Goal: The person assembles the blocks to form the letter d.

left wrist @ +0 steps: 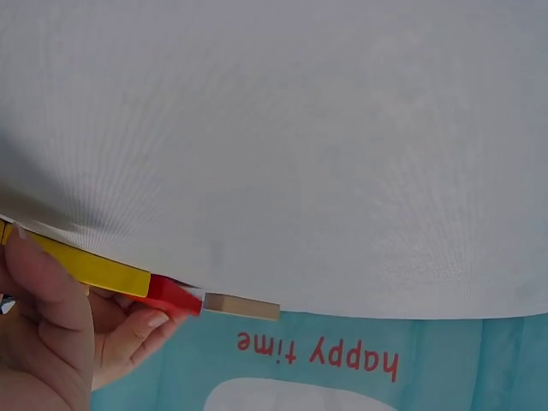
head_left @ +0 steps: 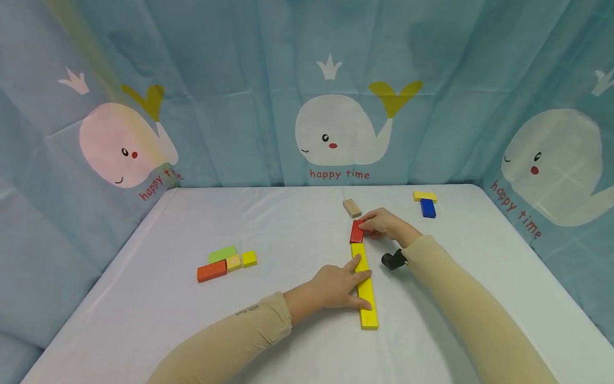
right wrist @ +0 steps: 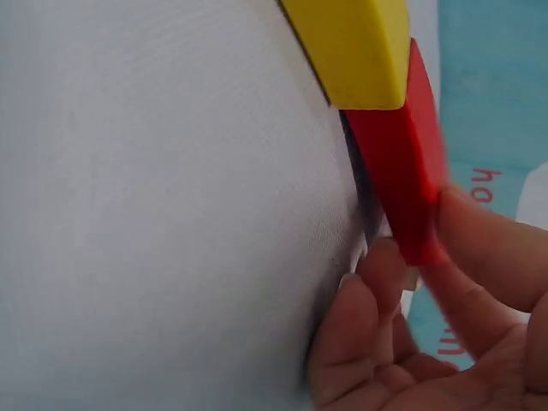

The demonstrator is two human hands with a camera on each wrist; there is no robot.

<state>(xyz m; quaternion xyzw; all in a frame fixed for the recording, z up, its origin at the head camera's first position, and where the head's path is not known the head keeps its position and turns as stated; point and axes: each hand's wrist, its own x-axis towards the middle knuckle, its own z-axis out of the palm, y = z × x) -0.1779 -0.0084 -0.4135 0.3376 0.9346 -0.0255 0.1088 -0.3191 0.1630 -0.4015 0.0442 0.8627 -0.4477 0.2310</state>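
Pinching a red block [head_left: 356, 232] between thumb and fingers of the right hand [head_left: 384, 222], at the far end of a long yellow strip [head_left: 366, 290], right of centre on the bench [head_left: 288, 224]. Runs lengthwise from the near edge towards the far edge, that strip, leaning slightly left at its far end. Nearly in line with it, the red block, end against end, long axis turned a touch to the right; flat or slightly raised, cannot tell.

Nearest to the red block, the right hand, on its right side. Closer to the near edge, the left hand [head_left: 338, 286], laid across the strip from the left, fingers spread, touching rather than clenched. Just beyond the red block, apart from it, a wooden block [head_left: 352, 208].

By count: one red block, one wooden block, one yellow strip, of one piece or several, cannot tell. Near the far right corner, one short yellow block [head_left: 425, 197] and one blue block [head_left: 428, 208], apparently touching. Towards the left edge, one green block [head_left: 223, 254], one orange-red block [head_left: 211, 271] and one pale yellow block [head_left: 233, 263], bunched together; just beside, one yellow cube [head_left: 249, 259].
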